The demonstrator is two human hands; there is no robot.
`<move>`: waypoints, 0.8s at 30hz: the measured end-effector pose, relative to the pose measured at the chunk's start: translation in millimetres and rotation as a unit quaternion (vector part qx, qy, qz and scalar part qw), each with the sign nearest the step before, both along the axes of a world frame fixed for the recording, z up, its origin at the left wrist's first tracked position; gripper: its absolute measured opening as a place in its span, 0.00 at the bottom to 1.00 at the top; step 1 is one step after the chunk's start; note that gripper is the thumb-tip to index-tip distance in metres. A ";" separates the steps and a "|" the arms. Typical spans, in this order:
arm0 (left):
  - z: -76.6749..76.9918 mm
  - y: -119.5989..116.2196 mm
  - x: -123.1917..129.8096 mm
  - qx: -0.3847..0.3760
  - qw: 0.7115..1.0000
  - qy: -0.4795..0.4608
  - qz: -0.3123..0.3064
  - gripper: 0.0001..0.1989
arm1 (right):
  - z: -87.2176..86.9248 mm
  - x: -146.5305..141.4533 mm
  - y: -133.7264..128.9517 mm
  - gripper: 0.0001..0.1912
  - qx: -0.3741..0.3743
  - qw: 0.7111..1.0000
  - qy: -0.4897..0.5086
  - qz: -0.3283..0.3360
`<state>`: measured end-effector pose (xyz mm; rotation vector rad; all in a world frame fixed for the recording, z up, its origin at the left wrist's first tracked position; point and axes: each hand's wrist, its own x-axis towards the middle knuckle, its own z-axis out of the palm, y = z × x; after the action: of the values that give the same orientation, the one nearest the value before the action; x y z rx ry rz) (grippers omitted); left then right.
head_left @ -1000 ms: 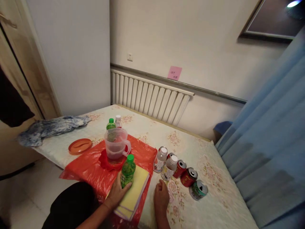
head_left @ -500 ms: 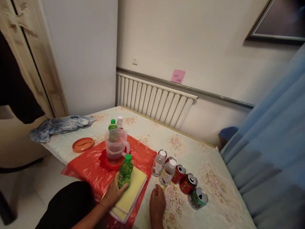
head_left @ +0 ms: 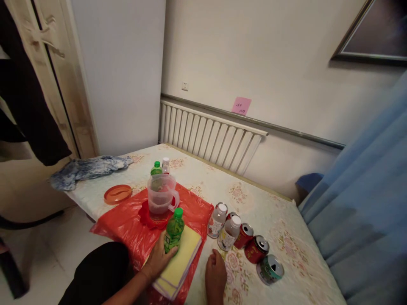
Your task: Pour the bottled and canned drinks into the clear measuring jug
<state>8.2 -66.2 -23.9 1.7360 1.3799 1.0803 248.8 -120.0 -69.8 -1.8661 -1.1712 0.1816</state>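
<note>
My left hand (head_left: 160, 255) is wrapped round a green plastic bottle (head_left: 174, 231) with a green cap, which stands upright at the upper part of a folded yellow cloth (head_left: 182, 258). My right hand (head_left: 215, 271) rests on the flowered tablecloth with its fingers curled in, and nothing shows in it. Just beyond it stand two clear bottles with white caps, one (head_left: 217, 221) farther left, the other (head_left: 229, 234) nearer. Behind the held bottle, a clear plastic jug (head_left: 160, 195) with a little liquid sits in a red scalloped dish (head_left: 144, 216).
A red plastic sheet (head_left: 121, 224) lies under the dish and cloth. Several drink cans, including a red can (head_left: 257, 249) and a green can (head_left: 270, 270), line the right. An orange lid (head_left: 118, 194) and a crumpled blue cloth (head_left: 92, 169) lie left. Another green-capped bottle (head_left: 156, 168) stands behind the jug.
The whole view has shifted a little, so everything appears slightly farther right and lower. My left hand keeps its hold on the green bottle, and my right hand stays curled on the tablecloth.
</note>
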 end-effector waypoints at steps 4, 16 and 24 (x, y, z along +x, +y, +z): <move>1.0 -1.2 -0.6 0.002 1.000 -0.026 -0.002 0.31 | -3.3 1.2 0.1 0.24 -0.003 1.000 -0.003 -0.002; -2.8 -1.7 -2.7 -0.002 0.998 -0.065 0.004 0.30 | 3.6 -2.0 -1.5 0.29 -0.028 0.999 -0.021 -0.003; -11.4 1.5 -6.1 0.003 0.998 -0.061 -0.007 0.32 | 4.4 -4.0 0.0 0.26 -0.007 0.999 -0.034 -0.023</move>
<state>2.1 -64.8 -35.3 1.6522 1.2877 1.1635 244.7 -120.1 -65.4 -1.9234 -1.1733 0.1022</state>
